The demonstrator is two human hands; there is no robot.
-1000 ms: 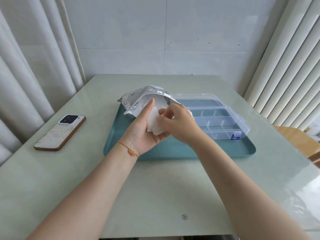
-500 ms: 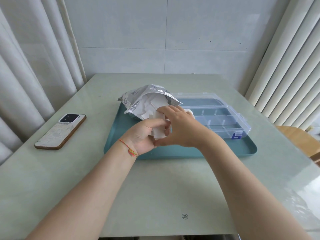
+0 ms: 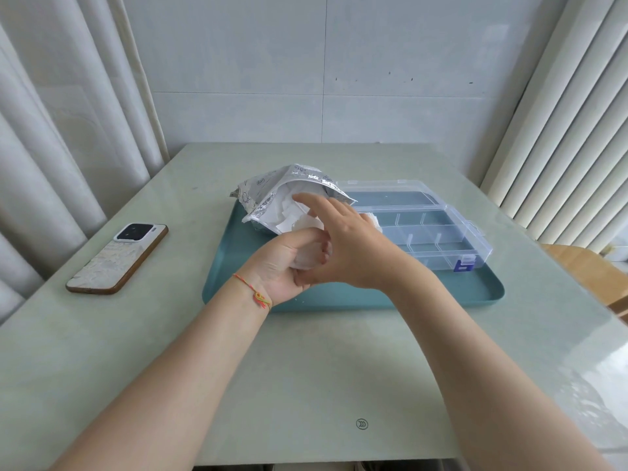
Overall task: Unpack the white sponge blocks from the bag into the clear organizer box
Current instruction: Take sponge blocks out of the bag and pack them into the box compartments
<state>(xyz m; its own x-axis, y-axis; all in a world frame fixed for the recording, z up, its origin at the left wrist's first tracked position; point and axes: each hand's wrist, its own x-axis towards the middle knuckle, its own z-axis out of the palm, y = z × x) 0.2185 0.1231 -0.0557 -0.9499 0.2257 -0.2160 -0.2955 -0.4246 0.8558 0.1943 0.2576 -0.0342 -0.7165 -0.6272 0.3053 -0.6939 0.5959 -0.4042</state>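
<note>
Head view: left hand point(image 3: 285, 263) curled round white sponge blocks point(image 3: 307, 256) just before the foil bag point(image 3: 289, 195), right hand point(image 3: 343, 239) loose-fingered at its mouth, clear organizer box point(image 3: 428, 229) open alongside; likely risk, blocks spilling onto the teal tray point(image 3: 475, 294).

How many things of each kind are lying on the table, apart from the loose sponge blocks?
Phone: 1
Teal tray: 1
Foil bag: 1
Clear organizer box: 1
Total: 4
</note>
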